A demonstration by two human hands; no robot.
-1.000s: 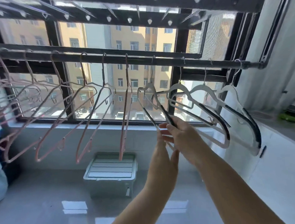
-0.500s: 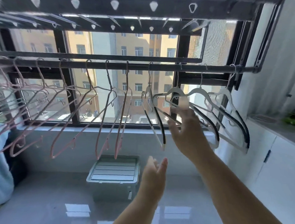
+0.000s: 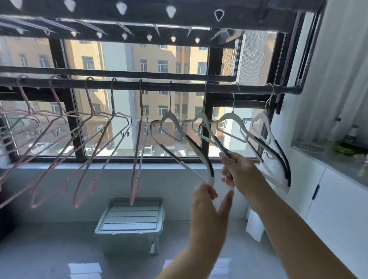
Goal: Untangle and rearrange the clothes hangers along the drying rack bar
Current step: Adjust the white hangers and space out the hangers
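**Gripping two white hangers below the rack bar**

Pinching with the left hand (image 3: 204, 201) the lower tip of the leftmost white plastic hanger (image 3: 170, 116), a curved one with a black non-slip strip along its arm, thumb and fingertips closed on the very end. Clasping with the right hand (image 3: 242, 172), just above and right of the left, the dark-striped arm of the second white plastic hanger (image 3: 201, 118), fingers curled round it. Hooked, both of them, on the dark metal drying rack bar (image 3: 121, 84) above the grips, necks close together. Hanging further right of the right hand from the same bar: two more white hangers (image 3: 262, 120), overlapping near their lower ends. Ranged well left of the left hand: thin pink wire hangers (image 3: 136, 162), all tilted, spaced out nearer the grip and bunched at the far end. Sitting below and left of both hands on the glossy grey surface (image 3: 57, 261): a pale green lidded plastic box (image 3: 129, 222). Standing right of the right forearm: white cabinet doors (image 3: 340, 206).
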